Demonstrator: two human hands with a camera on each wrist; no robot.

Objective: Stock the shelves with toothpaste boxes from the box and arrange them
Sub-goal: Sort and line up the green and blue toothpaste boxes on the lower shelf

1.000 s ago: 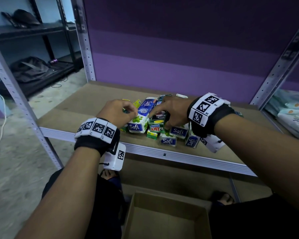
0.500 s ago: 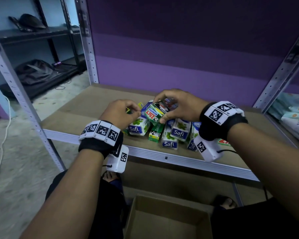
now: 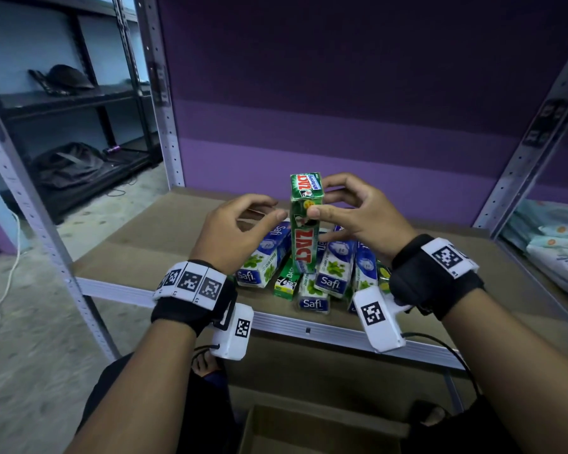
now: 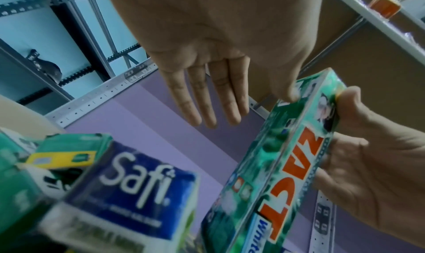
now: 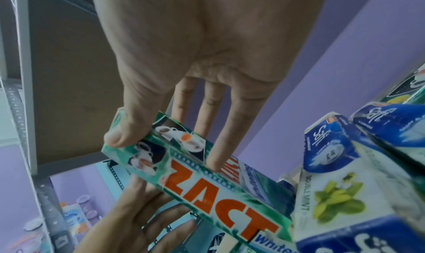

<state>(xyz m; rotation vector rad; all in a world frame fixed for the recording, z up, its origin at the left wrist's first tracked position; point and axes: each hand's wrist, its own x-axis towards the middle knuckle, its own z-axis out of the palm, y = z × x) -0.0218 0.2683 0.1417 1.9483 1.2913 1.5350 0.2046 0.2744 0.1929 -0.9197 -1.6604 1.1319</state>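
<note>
A green ZACT toothpaste box (image 3: pixel 305 224) stands upright above the pile, pinched near its top by my right hand (image 3: pixel 328 201), thumb in front and fingers behind. In the right wrist view the thumb presses on the ZACT box (image 5: pixel 207 184). My left hand (image 3: pixel 269 209) is beside the box on the left with straight fingers (image 4: pixel 207 102); only its thumb touches the edge of the ZACT box (image 4: pixel 287 166). Several blue and white Safi boxes (image 3: pixel 333 267) and a green box (image 3: pixel 287 283) lie jumbled on the brown shelf board (image 3: pixel 151 244). The cardboard box (image 3: pixel 309 430) sits on the floor below.
A purple wall backs the shelf, and grey metal posts (image 3: pixel 158 93) stand at its corners. Pale soft packs (image 3: pixel 554 250) fill the shelf to the right. A dark rack with bags (image 3: pixel 66 165) stands at the left, and a white cable (image 3: pixel 0 290) lies on the floor.
My right hand has lifted the ZACT box out of the pile and turned it upright. My left hand has left the pile and risen to the box's side.
</note>
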